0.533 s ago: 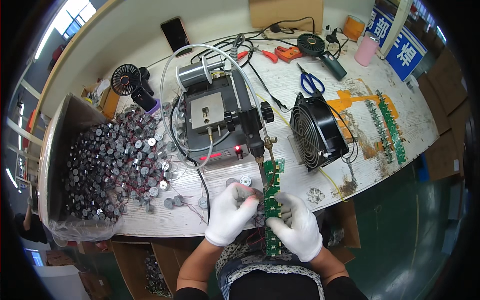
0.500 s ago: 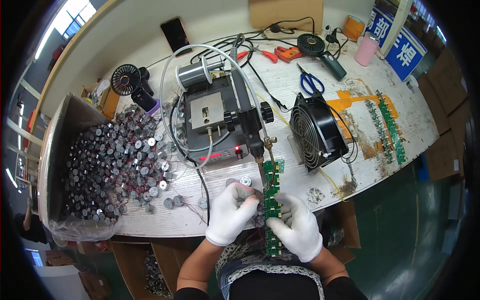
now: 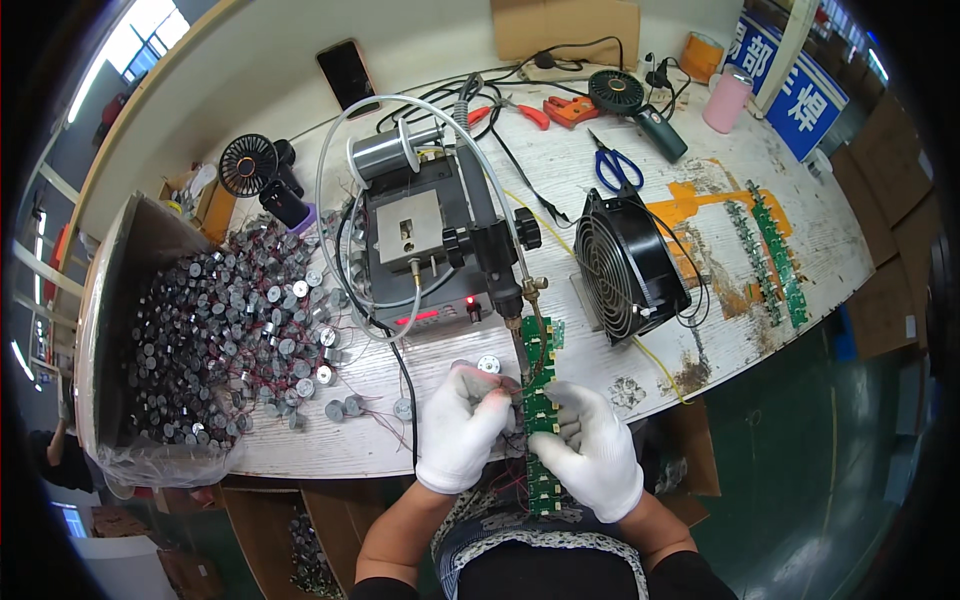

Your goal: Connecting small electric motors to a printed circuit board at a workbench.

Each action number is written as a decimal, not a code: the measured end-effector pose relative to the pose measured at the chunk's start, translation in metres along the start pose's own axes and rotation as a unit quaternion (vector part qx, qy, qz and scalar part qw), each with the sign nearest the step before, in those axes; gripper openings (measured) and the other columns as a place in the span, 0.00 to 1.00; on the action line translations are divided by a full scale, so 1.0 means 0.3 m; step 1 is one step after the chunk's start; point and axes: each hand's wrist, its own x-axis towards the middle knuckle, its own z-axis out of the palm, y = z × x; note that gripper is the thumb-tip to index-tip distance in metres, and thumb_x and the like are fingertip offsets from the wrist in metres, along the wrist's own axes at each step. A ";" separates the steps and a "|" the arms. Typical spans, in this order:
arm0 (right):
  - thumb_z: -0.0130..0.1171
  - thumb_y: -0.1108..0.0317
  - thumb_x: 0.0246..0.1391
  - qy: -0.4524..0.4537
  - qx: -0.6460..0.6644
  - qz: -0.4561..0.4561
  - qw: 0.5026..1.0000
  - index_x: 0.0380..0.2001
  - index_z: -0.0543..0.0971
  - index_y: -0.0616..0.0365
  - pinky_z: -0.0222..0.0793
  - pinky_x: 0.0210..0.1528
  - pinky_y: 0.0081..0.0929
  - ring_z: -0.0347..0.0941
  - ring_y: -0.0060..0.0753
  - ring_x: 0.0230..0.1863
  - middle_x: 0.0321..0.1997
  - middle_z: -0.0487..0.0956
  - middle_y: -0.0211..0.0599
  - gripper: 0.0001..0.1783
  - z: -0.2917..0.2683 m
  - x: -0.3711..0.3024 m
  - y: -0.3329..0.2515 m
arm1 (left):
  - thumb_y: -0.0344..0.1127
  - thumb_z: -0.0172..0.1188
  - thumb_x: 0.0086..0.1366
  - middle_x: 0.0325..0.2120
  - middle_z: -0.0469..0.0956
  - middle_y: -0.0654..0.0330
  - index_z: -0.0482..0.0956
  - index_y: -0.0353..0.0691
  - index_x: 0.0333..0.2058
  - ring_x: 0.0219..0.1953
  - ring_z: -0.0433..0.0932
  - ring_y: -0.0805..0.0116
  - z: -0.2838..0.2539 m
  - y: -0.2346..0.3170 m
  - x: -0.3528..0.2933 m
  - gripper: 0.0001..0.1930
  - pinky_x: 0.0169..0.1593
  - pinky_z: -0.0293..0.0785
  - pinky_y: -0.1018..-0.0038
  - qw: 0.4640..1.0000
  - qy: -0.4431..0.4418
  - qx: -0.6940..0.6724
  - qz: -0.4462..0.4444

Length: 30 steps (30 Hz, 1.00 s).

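A long strip of green circuit boards (image 3: 540,412) runs upright in the picture, its far end under the tip of a mounted soldering iron (image 3: 515,325). My right hand (image 3: 590,445), in a white glove, grips the strip's right edge between thumb and fingers. Left of the strip, my gloved left hand (image 3: 462,425) is closed in a pinch on thin wires (image 3: 512,387) at the board's edge, below the iron tip. Thin red wires hang beneath the hands; the motors they belong to are mostly hidden. Loose round motors (image 3: 488,364) lie just beyond my left hand.
A box (image 3: 110,330) spills many small motors (image 3: 240,330) onto the left side. The soldering station (image 3: 425,240) with a solder spool (image 3: 388,152) stands ahead. Right of it are a black fan (image 3: 625,265), blue scissors (image 3: 615,165) and finished-looking board strips (image 3: 780,255).
The view has shifted slightly. Both hands stay at the board strip with the same grips; the left has barely moved, and the strip remains under the iron.
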 end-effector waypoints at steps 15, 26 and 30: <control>0.66 0.74 0.48 0.018 -0.009 -0.031 0.999 0.52 0.70 0.66 0.75 0.32 0.22 0.78 0.25 0.28 0.32 0.81 0.42 0.28 -0.002 0.001 -0.022 | 0.27 0.56 0.62 0.21 0.76 0.62 0.71 0.32 0.33 0.22 0.72 0.78 0.029 0.031 -0.004 0.04 0.28 0.70 0.80 0.999 0.031 -0.012 0.016; 0.66 0.72 0.47 0.020 -0.007 0.001 1.000 0.52 0.71 0.67 0.76 0.34 0.23 0.79 0.25 0.29 0.34 0.81 0.42 0.28 0.003 -0.003 0.003 | 0.34 0.55 0.64 0.20 0.76 0.63 0.71 0.34 0.36 0.17 0.68 0.81 0.034 -0.011 -0.009 0.08 0.22 0.61 0.84 0.998 0.046 -0.013 0.032; 0.65 0.71 0.47 0.004 0.012 0.032 0.999 0.53 0.71 0.67 0.76 0.35 0.23 0.79 0.25 0.29 0.34 0.82 0.42 0.28 -0.001 0.008 -0.002 | 0.26 0.54 0.64 0.23 0.76 0.61 0.71 0.31 0.35 0.23 0.73 0.77 0.021 -0.017 -0.009 0.04 0.28 0.71 0.79 0.999 0.033 -0.032 0.013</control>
